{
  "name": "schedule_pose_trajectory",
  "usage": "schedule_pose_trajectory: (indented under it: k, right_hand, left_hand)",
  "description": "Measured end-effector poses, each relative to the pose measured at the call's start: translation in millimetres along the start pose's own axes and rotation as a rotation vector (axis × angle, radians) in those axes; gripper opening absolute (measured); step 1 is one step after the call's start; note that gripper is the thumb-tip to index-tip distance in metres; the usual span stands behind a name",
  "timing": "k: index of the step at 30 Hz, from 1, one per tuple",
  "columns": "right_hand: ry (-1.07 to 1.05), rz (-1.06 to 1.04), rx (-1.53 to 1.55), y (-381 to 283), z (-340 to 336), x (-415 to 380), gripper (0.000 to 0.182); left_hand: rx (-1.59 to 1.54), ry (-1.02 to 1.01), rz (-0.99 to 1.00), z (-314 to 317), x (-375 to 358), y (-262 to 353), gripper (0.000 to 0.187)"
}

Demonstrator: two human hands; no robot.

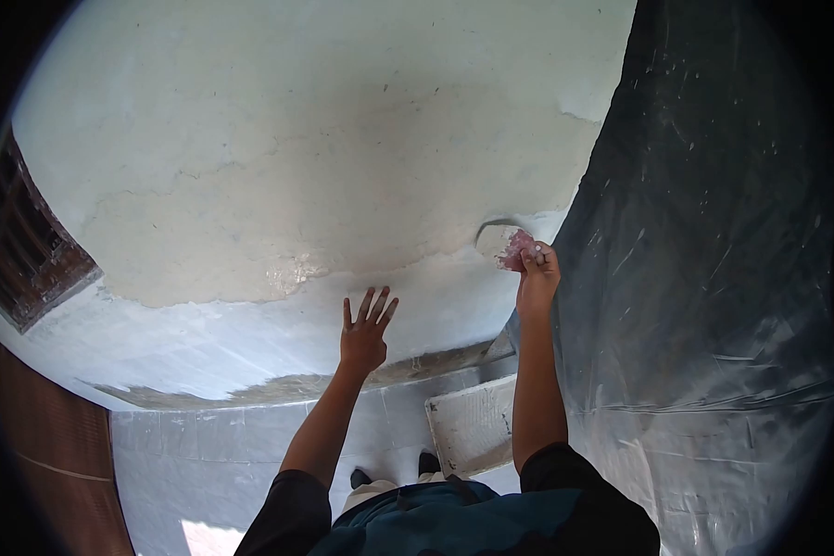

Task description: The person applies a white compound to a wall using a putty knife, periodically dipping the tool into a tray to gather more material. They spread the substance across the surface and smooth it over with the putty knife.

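Observation:
My right hand (538, 269) grips a putty scraper (514, 248), a flat reddish-pink piece smeared with pale filler. Its pale end lies close to the wall (343, 111), near the right edge; whether it touches cannot be told. A damp-looking cream coat covers the upper wall, with a ragged lower border above a whiter band. My left hand (366, 332) is open, fingers spread, in front of that white band and holding nothing.
Dark plastic sheeting (704, 232) hangs along the right. A white-smeared tray (473, 422) rests on the grey floor (222, 463) near my feet. At left are a brown wooden grille (32, 236) and a reddish-brown panel (51, 426).

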State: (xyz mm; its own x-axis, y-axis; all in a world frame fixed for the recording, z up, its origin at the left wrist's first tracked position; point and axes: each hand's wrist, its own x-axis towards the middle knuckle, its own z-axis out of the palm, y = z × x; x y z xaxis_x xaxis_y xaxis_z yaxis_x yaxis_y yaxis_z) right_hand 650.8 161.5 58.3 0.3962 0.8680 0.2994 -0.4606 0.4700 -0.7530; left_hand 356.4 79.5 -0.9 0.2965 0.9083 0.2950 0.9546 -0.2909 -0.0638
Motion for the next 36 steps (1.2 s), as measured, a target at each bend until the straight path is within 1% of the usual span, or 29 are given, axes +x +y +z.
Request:
schedule_pose_trajectory:
  k: [1,3,4,5,7,8,9,11,12,13,15,16,17,19,20,22,23,26,28,30,31,33,36]
  right_hand:
    - [-0.001,0.005,-0.002,4.3,1.2,-0.8,0.021]
    - [-0.091,0.06,-0.053,13.3,14.2,-4.2,0.021]
    - [-0.129,0.053,-0.098,15.9,19.8,-3.6,0.02]
    - [-0.125,0.054,-0.097,15.4,16.6,-1.5,0.02]
    - [0.038,0.031,0.065,11.9,7.0,6.4,0.021]
    - [0.047,-0.002,0.128,10.7,2.9,5.3,0.023]
    - [0.047,-0.003,0.129,13.3,1.6,3.3,0.023]
    - [0.026,0.049,0.192,19.9,0.2,-2.4,0.024]
    - [-0.029,0.07,0.273,28.5,-1.3,-4.9,0.024]
    - [-0.02,0.068,0.277,34.2,-2.6,-5.2,0.024]
    - [0.099,0.115,0.271,43.5,-4.7,-5.5,0.024]
    - [0.139,0.102,0.283,44.2,-9.9,-6.6,0.023]
    - [0.146,0.098,0.289,47.8,-16.5,-7.6,0.023]
    - [0.093,0.061,0.358,56.9,-26.8,-8.5,0.022]
    - [0.099,0.06,0.361,55.5,-21.2,-9.6,0.022]
    - [0.04,0.086,0.354,49.6,-3.2,-13.6,0.021]
    - [0.053,0.084,0.358,51.8,-5.5,-14.2,0.021]
    - [0.243,0.151,0.352,57.1,-17.0,-18.4,0.02]
    - [0.24,0.149,0.366,63.0,-32.6,-31.0,0.019]
    - [0.216,0.169,0.352,65.7,-51.2,-51.5,0.019]
    - [0.24,0.168,0.338,66.7,-60.5,-60.5,0.019]
    - [0.318,0.244,0.337,66.0,-69.5,-78.4,0.021]
    - [0.364,0.27,0.313,64.2,-91.2,-106.7,0.024]
  left_hand:
    - [0.003,-0.001,0.005,0.5,-1.7,1.1,0.083]
    - [-0.001,-0.004,0.004,0.2,-1.8,1.6,0.083]
    - [-0.003,-0.001,0.005,-0.1,-1.8,2.1,0.083]
    - [-0.002,-0.003,0.009,-0.5,-2.3,2.9,0.083]
    - [0.006,-0.007,0.006,-2.5,-1.8,1.8,0.083]
    - [0.007,-0.004,0.005,-2.6,-1.8,0.7,0.083]
    - [0.01,-0.006,0.007,-2.0,-2.5,0.1,0.083]
    - [0.013,-0.012,0.013,-0.6,-2.7,1.0,0.083]
    - [0.011,-0.017,0.009,-0.1,-3.1,0.9,0.083]
    - [0.012,-0.021,0.009,-0.1,-2.6,0.6,0.083]
    - [0.019,-0.031,0.017,-0.7,-2.7,0.0,0.084]
    - [0.019,-0.034,0.016,-1.2,-2.6,-0.6,0.084]
    - [0.026,-0.035,0.024,-1.7,-2.6,-1.5,0.084]
    - [0.05,-0.085,0.021,-2.5,-2.2,-2.2,0.084]
    - [0.053,-0.088,0.026,-3.5,-1.2,-1.8,0.084]
    - [0.045,-0.122,0.027,-6.9,-1.4,-1.0,0.085]
    - [0.05,-0.128,0.038,-8.9,-2.2,0.0,0.085]
    - [0.043,-0.138,0.038,-12.4,-1.0,4.9,0.086]
    - [0.026,-0.165,0.009,-9.5,-3.7,10.5,0.087]
    - [0.005,-0.179,0.065,-0.4,-10.2,17.4,0.087]
    - [-0.011,-0.172,0.108,5.1,-11.1,22.0,0.087]
    - [-0.054,-0.197,0.145,15.1,-14.8,35.5,0.087]
    - [-0.124,-0.231,0.205,34.9,-24.2,57.6,0.087]
